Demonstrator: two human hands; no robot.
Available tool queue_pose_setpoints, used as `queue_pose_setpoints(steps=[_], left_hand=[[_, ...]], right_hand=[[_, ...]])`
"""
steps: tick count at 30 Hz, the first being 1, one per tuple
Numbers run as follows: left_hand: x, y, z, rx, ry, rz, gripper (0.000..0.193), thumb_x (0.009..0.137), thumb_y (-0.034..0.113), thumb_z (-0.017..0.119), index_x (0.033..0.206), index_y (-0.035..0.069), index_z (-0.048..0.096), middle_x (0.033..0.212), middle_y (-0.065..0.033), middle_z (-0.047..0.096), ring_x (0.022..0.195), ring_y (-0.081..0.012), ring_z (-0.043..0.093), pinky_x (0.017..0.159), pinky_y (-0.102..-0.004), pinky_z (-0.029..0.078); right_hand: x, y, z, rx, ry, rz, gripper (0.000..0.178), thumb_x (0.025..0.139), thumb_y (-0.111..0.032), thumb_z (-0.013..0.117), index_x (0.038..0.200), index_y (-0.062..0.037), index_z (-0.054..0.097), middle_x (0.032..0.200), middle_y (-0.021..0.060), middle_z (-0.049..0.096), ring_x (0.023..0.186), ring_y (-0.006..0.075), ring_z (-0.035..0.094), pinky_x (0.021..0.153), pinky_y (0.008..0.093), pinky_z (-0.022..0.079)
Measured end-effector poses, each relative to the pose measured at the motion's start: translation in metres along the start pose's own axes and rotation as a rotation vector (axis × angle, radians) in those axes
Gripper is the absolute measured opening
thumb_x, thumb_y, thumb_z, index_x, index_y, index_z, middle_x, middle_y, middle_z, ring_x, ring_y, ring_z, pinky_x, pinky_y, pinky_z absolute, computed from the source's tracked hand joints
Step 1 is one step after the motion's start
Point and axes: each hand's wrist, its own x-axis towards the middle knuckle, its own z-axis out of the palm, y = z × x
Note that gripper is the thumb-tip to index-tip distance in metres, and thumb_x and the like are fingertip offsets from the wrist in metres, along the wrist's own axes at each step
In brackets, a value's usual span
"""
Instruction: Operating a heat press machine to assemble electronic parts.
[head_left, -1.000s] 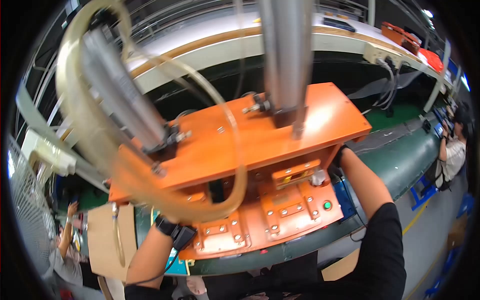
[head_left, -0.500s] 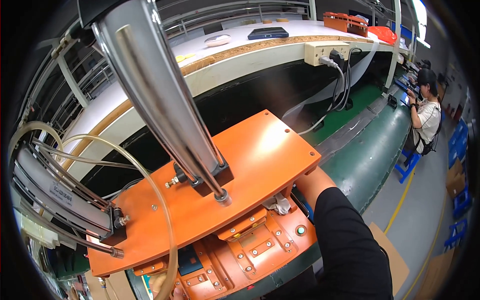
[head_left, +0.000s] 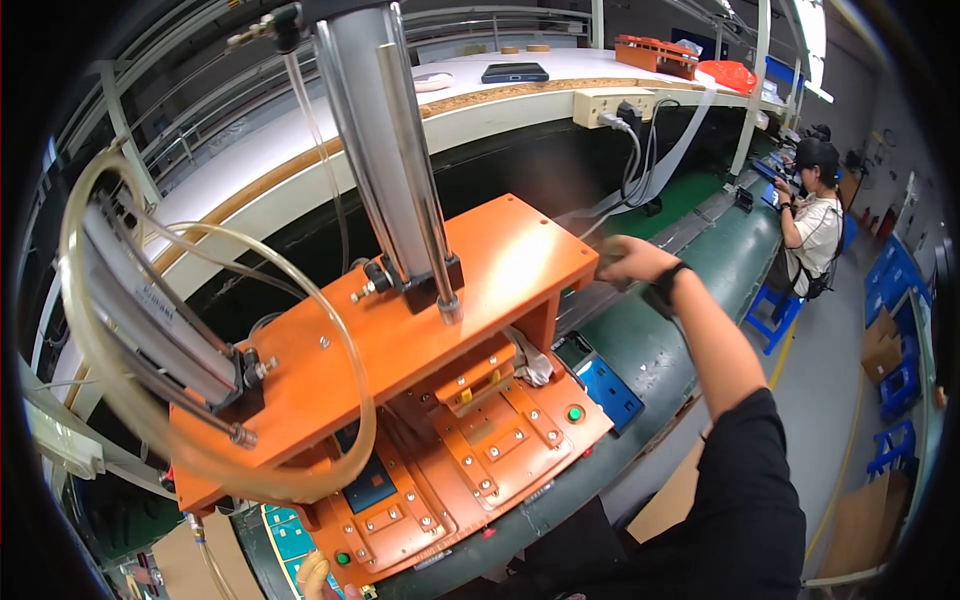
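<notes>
- The orange press (head_left: 410, 355) sits just off the middle of the view, toward seven o'clock, on a green work surface (head_left: 660, 350); the directions below run from the press's centre.
- At two o'clock, the right hand (head_left: 632, 262) is just beside the end of the top plate, its fingers curled in narrowly. A dark, blurred patch shows at the fingertips; I cannot tell whether it is something held.
- At seven o'clock, the left hand (head_left: 318, 578) is by the base (head_left: 532, 470), near a teal board (head_left: 290, 540). Most of it is cut off by the lower edge, so I cannot tell its grip.
- A dark blue plate (head_left: 370, 487) lies in the base, toward seven o'clock.
- At three o'clock lie a green button (head_left: 575, 413) and, farther out, a blue panel (head_left: 610, 390).
- Silver cylinders stand on the top plate at twelve (head_left: 385, 150) and near ten (head_left: 155, 310), with a clear hose (head_left: 73, 250) looping at the left.
- At two o'clock, well apart, sits a co-worker (head_left: 815, 225).
</notes>
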Motion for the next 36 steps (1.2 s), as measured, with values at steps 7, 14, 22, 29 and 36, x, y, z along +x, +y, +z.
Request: queue_pose_setpoints(steps=[7, 14, 22, 29, 36], left_hand=[[-0.008, 0.010, 0.003, 0.028, -0.227, 0.384, 0.044, 0.080, 0.007, 0.067, 0.122, -0.002, 0.055, 0.124, -0.0213, 0.055, 0.114, -0.0381, 0.053, 0.101, -0.0469, 0.040], [-0.020, 0.076, 0.044, 0.045, -0.740, 0.743, 0.049, 0.078, 0.026, 0.078, 0.117, 0.003, 0.058, 0.122, -0.0176, 0.058, 0.115, -0.0389, 0.054, 0.094, -0.0490, 0.044], [-0.011, 0.030, 0.018, 0.225, -0.484, 0.559, 0.077, 0.060, 0.034, 0.088, 0.126, 0.010, 0.056, 0.123, -0.0100, 0.059, 0.123, -0.0369, 0.052, 0.104, -0.0567, 0.035], [0.065, 0.018, 0.005, 0.341, -0.426, 0.457, 0.066, 0.060, 0.012, 0.077, 0.122, 0.006, 0.056, 0.122, -0.0168, 0.057, 0.117, -0.0361, 0.052, 0.101, -0.0428, 0.039], [0.095, 0.021, 0.002, 0.514, -0.654, 0.457, 0.065, 0.063, 0.019, 0.077, 0.123, 0.007, 0.056, 0.116, -0.0149, 0.058, 0.112, -0.0348, 0.053, 0.097, -0.0420, 0.041]], right_hand=[[-0.253, 0.054, 0.012, 0.877, -0.263, 0.016, 0.081, 0.068, -0.018, 0.084, 0.135, 0.0017, 0.043, 0.124, 0.0192, 0.058, 0.112, 0.0323, 0.061, 0.096, 0.0466, 0.049], [-0.320, 0.003, 0.242, 1.281, -1.077, -0.005, 0.100, 0.068, -0.010, 0.084, 0.146, 0.0040, 0.024, 0.140, 0.0231, 0.045, 0.133, 0.0337, 0.043, 0.114, 0.0443, 0.029], [-0.268, -0.070, 0.353, 1.550, -1.394, 0.037, 0.087, 0.081, -0.016, 0.074, 0.150, -0.0053, 0.021, 0.148, 0.0188, 0.037, 0.131, 0.0337, 0.046, 0.113, 0.0479, 0.030], [-0.261, -0.057, 0.350, 1.267, -1.107, -0.079, 0.051, 0.102, -0.022, 0.046, 0.147, -0.0052, 0.028, 0.136, 0.0184, 0.050, 0.121, 0.0265, 0.055, 0.101, 0.0399, 0.044], [-0.293, 0.002, 0.342, 1.300, -0.845, 0.089, 0.046, 0.101, -0.016, 0.046, 0.144, -0.0040, 0.035, 0.128, 0.0174, 0.056, 0.108, 0.0216, 0.060, 0.098, 0.0365, 0.046]])
